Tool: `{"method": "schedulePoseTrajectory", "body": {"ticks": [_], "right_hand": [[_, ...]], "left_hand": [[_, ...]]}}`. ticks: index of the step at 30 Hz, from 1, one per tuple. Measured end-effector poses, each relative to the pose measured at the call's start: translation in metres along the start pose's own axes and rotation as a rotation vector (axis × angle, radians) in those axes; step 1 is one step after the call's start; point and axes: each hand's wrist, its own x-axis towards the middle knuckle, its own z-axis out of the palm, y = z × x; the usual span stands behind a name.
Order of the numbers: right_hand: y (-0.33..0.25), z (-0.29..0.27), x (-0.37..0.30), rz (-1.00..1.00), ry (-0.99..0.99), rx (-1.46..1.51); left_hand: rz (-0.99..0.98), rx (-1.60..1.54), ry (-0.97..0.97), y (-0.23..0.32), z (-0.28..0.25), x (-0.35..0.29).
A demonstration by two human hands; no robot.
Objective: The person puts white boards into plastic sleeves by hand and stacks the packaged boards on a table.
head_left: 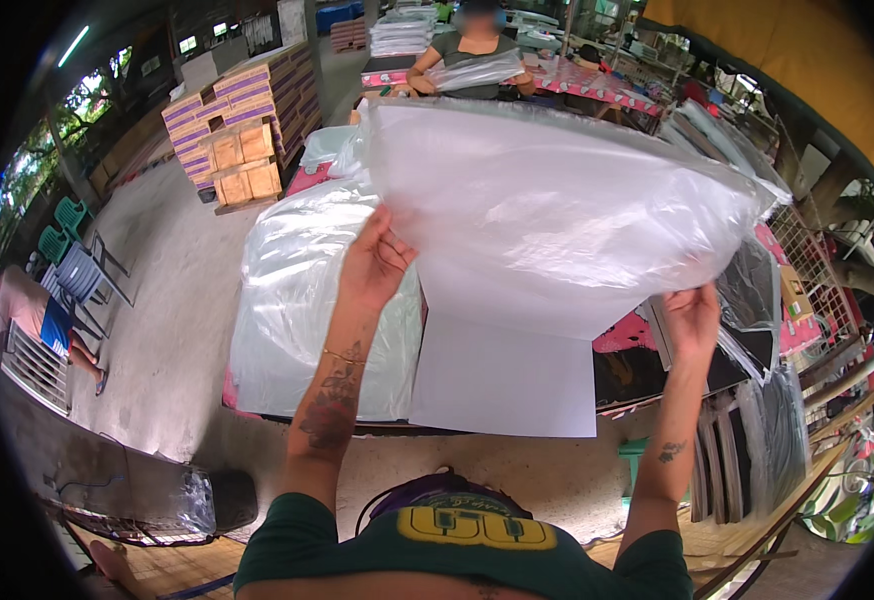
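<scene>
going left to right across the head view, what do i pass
Green chairs → stacked cartons → left hand → white sheet on the table → right hand → wire mesh. The clear plastic in the hands spans several of these, so it is left out.

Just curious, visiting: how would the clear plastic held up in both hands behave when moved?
The clear plastic is probably floppy: it bulges and wrinkles between the left hand and right hand. Its thin, translucent look suggests lightness for its size, and its glossy shine hints at slipperiness.
</scene>
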Motion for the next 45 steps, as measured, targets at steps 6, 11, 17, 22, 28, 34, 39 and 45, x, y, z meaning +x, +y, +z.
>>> {"method": "schedulePoseTrajectory", "body": {"ticks": [6,11,17,22,28,34,39,45], "right_hand": [[0.086,-0.118,0.023,0.116,0.321,0.004],[0.133,-0.204,-0.011,0.283,0.609,-0.279],[0.129,-0.158,0.006,-0.029,0.023,-0.791],[0.126,-0.207,-0.002,0.076,0.104,-1.203],[0.006,-0.144,-0.007,-0.324,0.336,-0.911],[-0.166,-0.171,0.002,-0.34,0.484,-0.8],[-0.257,-0.22,-0.007,-0.388,0.73,-0.941],[-0.242,-0.191,-0.052,-0.323,0.51,-1.266]], "left_hand": [[-0.172,-0.05,0.224,-0.075,-0.116,0.027],[-0.194,0.216,0.355,-0.103,-0.18,0.019],[0.063,0.853,-0.151,-0.093,-0.109,0.023],[-0.097,1.012,0.011,-0.129,-0.144,0.027],[0.047,0.967,-0.231,-0.143,0.016,0.055],[-0.342,0.858,-0.516,-0.261,0.128,0.124],[-0.63,0.389,-0.213,-0.403,0.168,0.144],[-0.59,0.288,-0.096,-0.435,0.178,0.127]]}}
